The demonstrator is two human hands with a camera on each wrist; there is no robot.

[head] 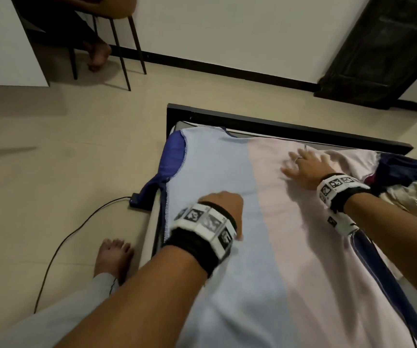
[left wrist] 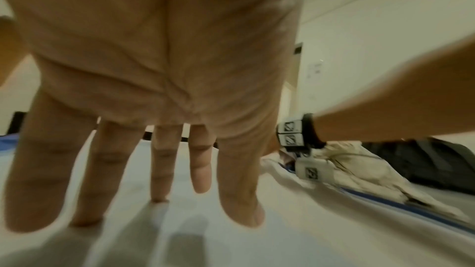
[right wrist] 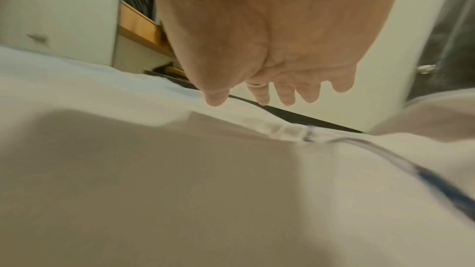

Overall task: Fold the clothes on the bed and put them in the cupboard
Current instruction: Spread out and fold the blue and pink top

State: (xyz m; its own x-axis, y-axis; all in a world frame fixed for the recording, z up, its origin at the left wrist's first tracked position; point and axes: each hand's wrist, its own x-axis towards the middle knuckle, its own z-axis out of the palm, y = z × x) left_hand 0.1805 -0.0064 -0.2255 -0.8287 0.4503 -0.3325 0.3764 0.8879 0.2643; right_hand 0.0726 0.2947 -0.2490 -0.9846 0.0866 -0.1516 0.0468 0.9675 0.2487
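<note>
A shirt (head: 242,222) with a light blue half, a pale pink half and dark blue sleeves lies spread flat across the bed (head: 290,128). My left hand (head: 223,203) is over the blue half near the middle, and the left wrist view shows its fingers (left wrist: 164,170) straight and spread, the tips touching the cloth (left wrist: 231,241). My right hand (head: 302,165) lies flat with spread fingers on the pink half near the far edge; it wears a ring. In the right wrist view its fingers (right wrist: 285,92) are extended above the shirt (right wrist: 180,170). Neither hand holds anything.
A heap of other clothes (head: 408,184), dark blue and cream, lies at the bed's right side. A black cable (head: 77,229) and a plug block run on the floor left of the bed, next to my bare foot (head: 113,257). A chair (head: 124,46) with a seated person's feet stands at the far left.
</note>
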